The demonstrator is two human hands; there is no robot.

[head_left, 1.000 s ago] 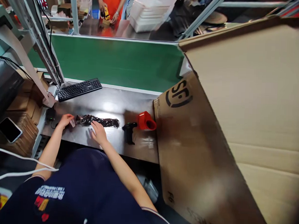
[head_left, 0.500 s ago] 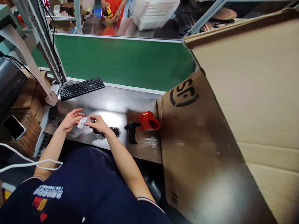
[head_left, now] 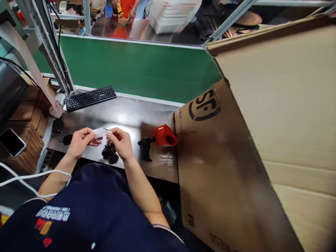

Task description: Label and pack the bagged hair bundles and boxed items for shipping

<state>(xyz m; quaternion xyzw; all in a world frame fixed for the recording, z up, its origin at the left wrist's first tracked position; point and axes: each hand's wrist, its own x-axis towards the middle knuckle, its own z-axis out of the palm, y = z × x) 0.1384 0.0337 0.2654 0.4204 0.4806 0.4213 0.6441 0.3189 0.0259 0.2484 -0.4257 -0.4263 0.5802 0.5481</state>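
Between my two hands a small white printed label [head_left: 100, 132] is stretched out above the metal table. My left hand [head_left: 81, 140] pinches its left end, and my right hand [head_left: 122, 142] pinches its right end. Just below the label, a dark shiny bundle [head_left: 110, 153] lies on the table, partly behind my right hand; its kind I cannot make out. To the right of that hand a black handheld scanner [head_left: 146, 147] rests on the table, beside a red tape dispenser or similar red plastic piece [head_left: 165, 135].
A black keyboard [head_left: 90, 98] lies at the back left of the metal table [head_left: 135, 109]. A large open cardboard box [head_left: 208, 157] walls off the right side. At left, a phone [head_left: 12, 142] lies on stacked flat cardboard [head_left: 30, 149]. A co-worker's hands [head_left: 131, 16] show beyond the green panel [head_left: 131, 65].
The white label, crumpled or folded before, is now spread flat between both hands. My right hand has moved right and turned, and the dark bundle shows more clearly.
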